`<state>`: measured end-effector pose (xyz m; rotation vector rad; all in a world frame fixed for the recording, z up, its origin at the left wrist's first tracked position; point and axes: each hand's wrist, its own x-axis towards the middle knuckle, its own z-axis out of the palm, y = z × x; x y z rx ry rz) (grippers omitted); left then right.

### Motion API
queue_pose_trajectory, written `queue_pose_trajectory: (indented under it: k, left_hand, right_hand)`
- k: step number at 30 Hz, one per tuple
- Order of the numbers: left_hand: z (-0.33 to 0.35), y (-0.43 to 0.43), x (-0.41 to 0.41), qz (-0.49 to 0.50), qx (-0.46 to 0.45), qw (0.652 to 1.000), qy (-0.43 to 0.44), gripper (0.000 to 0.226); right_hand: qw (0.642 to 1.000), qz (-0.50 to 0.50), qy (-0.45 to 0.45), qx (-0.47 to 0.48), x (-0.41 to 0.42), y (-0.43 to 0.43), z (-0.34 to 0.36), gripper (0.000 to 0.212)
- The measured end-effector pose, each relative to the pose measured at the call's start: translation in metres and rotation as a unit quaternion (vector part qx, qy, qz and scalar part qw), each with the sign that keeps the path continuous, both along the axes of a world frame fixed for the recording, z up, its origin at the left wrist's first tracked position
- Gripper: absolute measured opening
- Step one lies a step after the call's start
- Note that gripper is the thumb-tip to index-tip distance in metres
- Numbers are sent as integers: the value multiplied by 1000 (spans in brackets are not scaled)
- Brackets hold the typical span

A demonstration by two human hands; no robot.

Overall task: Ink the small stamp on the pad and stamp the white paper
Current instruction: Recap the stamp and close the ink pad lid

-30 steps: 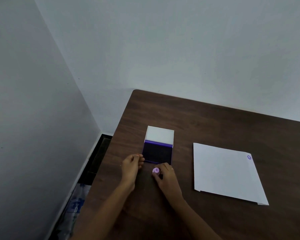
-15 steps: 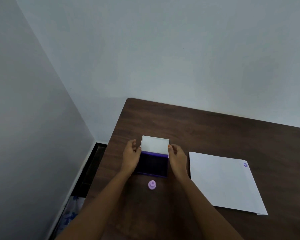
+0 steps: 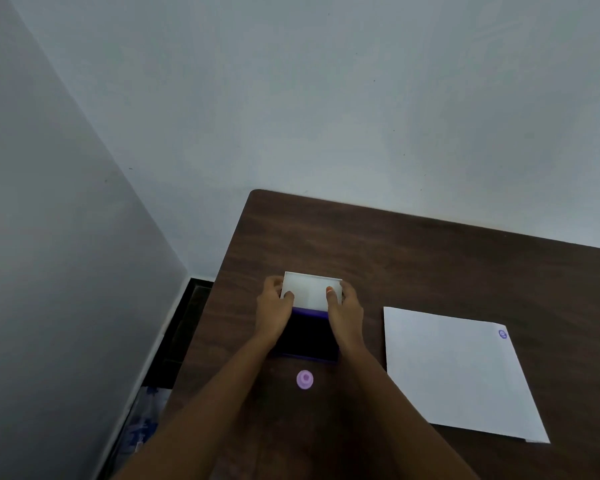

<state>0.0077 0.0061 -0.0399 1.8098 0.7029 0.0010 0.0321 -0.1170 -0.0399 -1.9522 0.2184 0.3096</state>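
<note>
On table, both hands grip pad lid; stamp nr.

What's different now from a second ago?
The right hand let go of the small stamp, which now stands alone on the table. Both hands moved to the ink pad's white lid; the left hand grips its other edge. The white paper stayed put.
</note>
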Motion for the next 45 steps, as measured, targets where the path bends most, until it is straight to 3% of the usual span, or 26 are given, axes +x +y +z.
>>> queue_pose_trajectory:
  k: [9, 21, 29, 34, 39, 45]
  left_hand:
    - [20, 9, -7, 18, -9, 999, -36, 33]
    - [31, 4, -58, -11, 102, 992, -73, 13]
    - [7, -5, -94, -58, 133, 989, -36, 29]
    - [-4, -14, -104, -93, 201, 975, 7, 32]
    - [-11, -15, -106, -131, 313, 940, 22, 41]
    - [-14, -16, -92, -154, 410, 899, -8, 40]
  right_hand:
    - [997, -34, -51, 37, -1, -19, 17, 38]
    - [977, 32, -188, -93, -58, -37, 20, 18]
    - [968, 78, -192, -144, -91, -41, -6, 21]
    - [965, 122, -156, -172, -100, -43, -19, 29]
    - [939, 167, -186, -237, -103, -46, -24, 38]
    - [929, 142, -225, -257, -89, -47, -19, 26]
